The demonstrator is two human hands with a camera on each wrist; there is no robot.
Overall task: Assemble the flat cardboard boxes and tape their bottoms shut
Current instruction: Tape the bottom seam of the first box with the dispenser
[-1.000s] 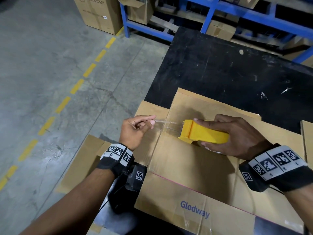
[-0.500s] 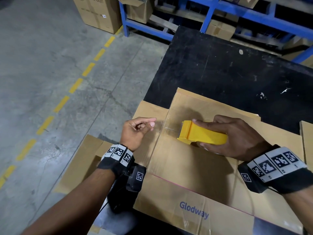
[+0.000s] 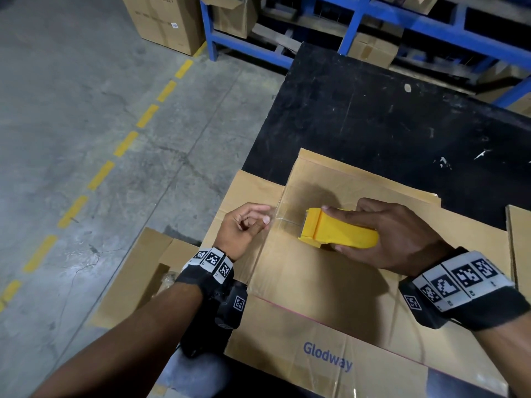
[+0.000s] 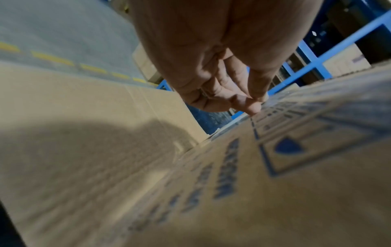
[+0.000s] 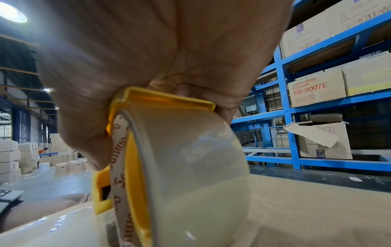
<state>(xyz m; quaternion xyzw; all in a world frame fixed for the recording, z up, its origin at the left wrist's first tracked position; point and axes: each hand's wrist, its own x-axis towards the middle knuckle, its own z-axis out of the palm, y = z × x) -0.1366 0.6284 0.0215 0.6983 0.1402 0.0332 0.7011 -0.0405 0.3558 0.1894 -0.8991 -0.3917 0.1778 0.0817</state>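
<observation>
A brown cardboard box [image 3: 301, 288] printed "Glodway" lies bottom-up on the black table [image 3: 373, 119], its flaps folded shut. My right hand [image 3: 402, 234] grips a yellow tape dispenser [image 3: 339, 232] low over the flap seam. The clear tape roll [image 5: 190, 167] sits under the palm. A short clear tape strip [image 3: 284, 221] runs left from the dispenser's front. My left hand [image 3: 247, 225] pinches the strip's end at the box's left edge, thumb and fingertips [image 4: 253, 105] pressed together. The box's printed side wall [image 4: 275, 167] fills the left wrist view.
Flat cardboard [image 3: 143, 271] sticks out past the table's left edge below the box. Another cardboard piece [image 3: 520, 254] lies at the right edge. Blue racking [image 3: 431, 27] with cartons stands behind the table. To the left is concrete floor with a yellow dashed line [image 3: 126, 142].
The left hand has lowered the tape end toward the box's left edge, and the stretched strip now lies closer to the cardboard. The dispenser has barely moved.
</observation>
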